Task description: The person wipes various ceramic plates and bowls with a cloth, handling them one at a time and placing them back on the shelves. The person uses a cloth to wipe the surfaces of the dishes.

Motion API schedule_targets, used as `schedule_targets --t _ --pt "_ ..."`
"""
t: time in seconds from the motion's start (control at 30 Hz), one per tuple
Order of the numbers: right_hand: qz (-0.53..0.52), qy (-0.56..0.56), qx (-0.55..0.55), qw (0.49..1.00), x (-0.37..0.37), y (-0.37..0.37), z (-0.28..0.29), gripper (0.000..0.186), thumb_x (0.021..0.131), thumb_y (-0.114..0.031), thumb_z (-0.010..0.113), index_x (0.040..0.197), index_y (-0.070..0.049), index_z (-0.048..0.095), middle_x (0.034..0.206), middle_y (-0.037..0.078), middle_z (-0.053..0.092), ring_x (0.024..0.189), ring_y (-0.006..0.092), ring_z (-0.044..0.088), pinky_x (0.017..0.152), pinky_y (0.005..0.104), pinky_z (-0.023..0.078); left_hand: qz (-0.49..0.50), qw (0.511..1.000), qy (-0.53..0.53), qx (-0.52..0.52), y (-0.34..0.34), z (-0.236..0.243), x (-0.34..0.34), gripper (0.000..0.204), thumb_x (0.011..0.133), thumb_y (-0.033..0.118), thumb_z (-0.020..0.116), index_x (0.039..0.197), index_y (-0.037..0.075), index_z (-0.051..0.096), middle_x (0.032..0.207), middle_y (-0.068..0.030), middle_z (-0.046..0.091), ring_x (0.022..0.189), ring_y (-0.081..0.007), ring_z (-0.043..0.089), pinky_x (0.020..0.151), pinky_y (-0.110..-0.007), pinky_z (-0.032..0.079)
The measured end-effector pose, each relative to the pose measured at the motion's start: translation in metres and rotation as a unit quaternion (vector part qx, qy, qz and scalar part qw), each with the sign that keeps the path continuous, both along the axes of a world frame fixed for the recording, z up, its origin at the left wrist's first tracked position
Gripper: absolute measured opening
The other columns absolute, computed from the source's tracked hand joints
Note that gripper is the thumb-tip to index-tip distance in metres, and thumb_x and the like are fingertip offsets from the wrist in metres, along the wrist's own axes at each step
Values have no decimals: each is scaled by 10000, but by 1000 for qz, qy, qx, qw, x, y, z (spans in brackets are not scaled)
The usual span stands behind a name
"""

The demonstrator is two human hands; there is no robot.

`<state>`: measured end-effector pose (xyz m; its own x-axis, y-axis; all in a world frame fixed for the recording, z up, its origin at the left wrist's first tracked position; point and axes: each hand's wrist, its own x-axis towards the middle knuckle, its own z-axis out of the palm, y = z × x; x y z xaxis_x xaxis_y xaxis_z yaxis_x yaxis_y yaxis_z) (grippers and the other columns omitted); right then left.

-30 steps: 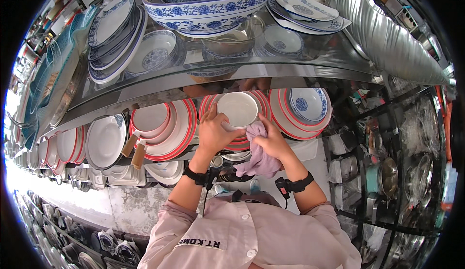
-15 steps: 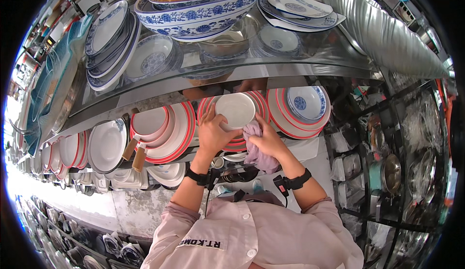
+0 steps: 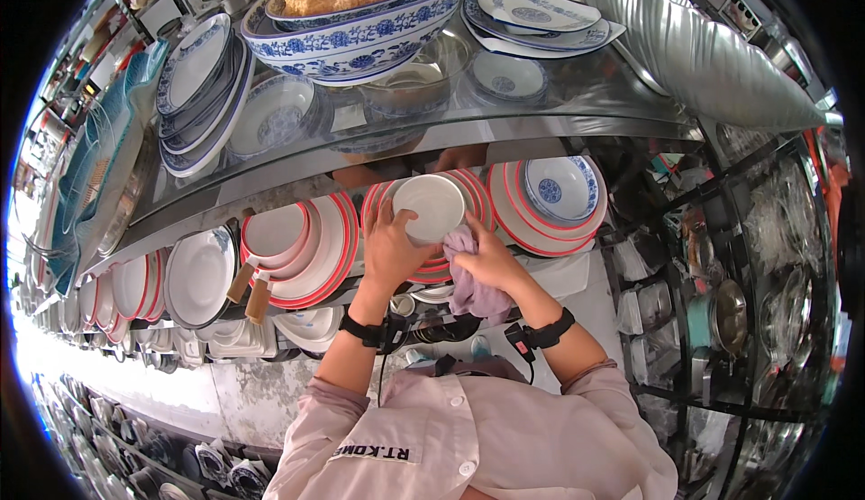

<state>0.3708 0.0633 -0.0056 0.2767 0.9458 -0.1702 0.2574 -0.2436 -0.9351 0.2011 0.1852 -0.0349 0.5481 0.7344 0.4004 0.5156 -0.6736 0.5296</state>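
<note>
A plain white bowl is held, opening up, above a stack of red-rimmed dishes. My left hand is closed on its near left side, the thumb over the rim and inside. My right hand is closed on a crumpled lilac cloth at the bowl's near right edge. Some right fingers reach up along the bowl's side; whether they bear its weight I cannot tell. The cloth's lower end hangs loose below that hand.
Stacked red-rimmed plates with a blue-patterned bowl stand to the right. Leftward are wooden-handled pans and more dishes. A glass shelf above carries a large blue-and-white bowl. Black racks line the right side.
My left thumb has shifted further into the bowl. The right hand and cloth have moved slightly left and down against its side. The view has tilted a little.
</note>
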Motion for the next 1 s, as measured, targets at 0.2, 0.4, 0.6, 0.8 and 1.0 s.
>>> schedule_targets --t 0.2,0.4,0.6,0.8,1.0 --pt "9 -37 45 998 29 -33 -6 695 814 -125 696 1453 1 453 1308 199 606 1201 233 601 1035 345 459 -7 999 -4 32 -17 20 4 656 642 273 899 1179 37 603 1421 -320 446 1315 -491 455 1095 -540 380" --pt "-169 -71 107 977 106 -86 14 762 814 -197 723 1470 10 394 1225 211 615 1088 284 633 951 373 498 0 998 -67 22 -48 57 42 456 732 179 827 1112 27 623 1168 -205 606 1104 -400 580 945 -502 466" --pt "-222 -136 109 959 196 -107 5 745 804 -244 752 1419 32 433 1266 249 608 1154 351 616 991 405 475 15 998 -36 49 -92 47 131 503 741 343 823 1088 19 657 983 -167 676 971 -363 631 955 -508 465" --pt "-176 -150 90 969 245 -118 -12 732 802 -259 757 1415 5 457 1301 275 588 1210 389 586 1027 421 461 47 992 -4 118 -121 25 200 599 698 349 846 1182 54 652 1239 -163 610 1237 -366 537 1117 -601 329" --pt "-133 -90 103 982 284 -112 -37 793 803 -288 756 1491 -51 440 1400 276 556 1295 386 557 1068 406 446 61 996 65 21 -130 2 236 658 650 364 861 1233 129 665 1413 -224 516 1364 -398 460 1160 -656 251"
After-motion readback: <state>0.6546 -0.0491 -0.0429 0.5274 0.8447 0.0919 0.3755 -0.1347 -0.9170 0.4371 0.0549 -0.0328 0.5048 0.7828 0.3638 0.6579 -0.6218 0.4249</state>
